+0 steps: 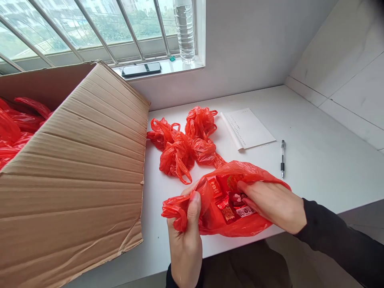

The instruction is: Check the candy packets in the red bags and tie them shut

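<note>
A red plastic bag is held spread above the front edge of the table. My left hand is closed on its bunched side, thumb on top. My right hand reaches into the bag from the right, its fingertips partly hidden among the sweets. Between those fingertips is a dark red wrapped candy. Around it in the bag lie several more red-wrapped candies, one with a white label. Just behind the bag sit several knotted red plastic bags, their contents hidden.
On the left a large cardboard box holds red plastic bags. A notebook and a pen lie on the white table. A phone and a water bottle rest on the sill of the barred window.
</note>
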The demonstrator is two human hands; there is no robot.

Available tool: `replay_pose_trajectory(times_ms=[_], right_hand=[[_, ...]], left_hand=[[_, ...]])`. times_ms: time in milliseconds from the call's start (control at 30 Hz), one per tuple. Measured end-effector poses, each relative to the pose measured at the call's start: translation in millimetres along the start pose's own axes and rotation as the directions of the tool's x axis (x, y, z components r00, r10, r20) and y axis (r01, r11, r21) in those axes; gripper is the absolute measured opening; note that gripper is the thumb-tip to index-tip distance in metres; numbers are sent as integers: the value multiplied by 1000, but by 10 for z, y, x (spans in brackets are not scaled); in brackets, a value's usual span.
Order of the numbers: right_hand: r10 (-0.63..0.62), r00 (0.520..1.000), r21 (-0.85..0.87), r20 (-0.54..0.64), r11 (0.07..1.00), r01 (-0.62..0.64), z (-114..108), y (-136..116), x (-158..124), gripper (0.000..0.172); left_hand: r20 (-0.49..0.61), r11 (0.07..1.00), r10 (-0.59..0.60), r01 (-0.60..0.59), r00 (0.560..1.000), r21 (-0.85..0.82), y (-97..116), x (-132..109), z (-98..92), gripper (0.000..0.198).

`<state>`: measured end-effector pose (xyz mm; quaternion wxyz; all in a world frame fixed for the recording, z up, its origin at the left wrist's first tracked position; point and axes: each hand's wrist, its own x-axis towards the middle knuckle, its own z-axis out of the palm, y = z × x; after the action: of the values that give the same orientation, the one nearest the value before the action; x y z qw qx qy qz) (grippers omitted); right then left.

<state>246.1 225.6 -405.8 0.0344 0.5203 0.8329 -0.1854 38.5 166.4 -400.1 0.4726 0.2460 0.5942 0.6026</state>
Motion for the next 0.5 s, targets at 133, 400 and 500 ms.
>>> replay_pose_trajectory(times_ms=[133, 400, 500], right_hand=[[8, 994, 22, 104, 1000, -11, -149, 11, 132, 30], [-40, 999, -34, -26, 999, 40, -90, 127, 223, 32], [50, 999, -102, -2, 993, -50, -133, 87, 173, 18]], left_hand=[[-2, 1000, 8, -8, 1000, 6, 35, -10, 25, 34], [4, 1000, 4, -4, 1000, 14, 48, -21, 48, 33], [-30, 1000, 0, 1, 1000, 18, 38, -12, 30, 33]])
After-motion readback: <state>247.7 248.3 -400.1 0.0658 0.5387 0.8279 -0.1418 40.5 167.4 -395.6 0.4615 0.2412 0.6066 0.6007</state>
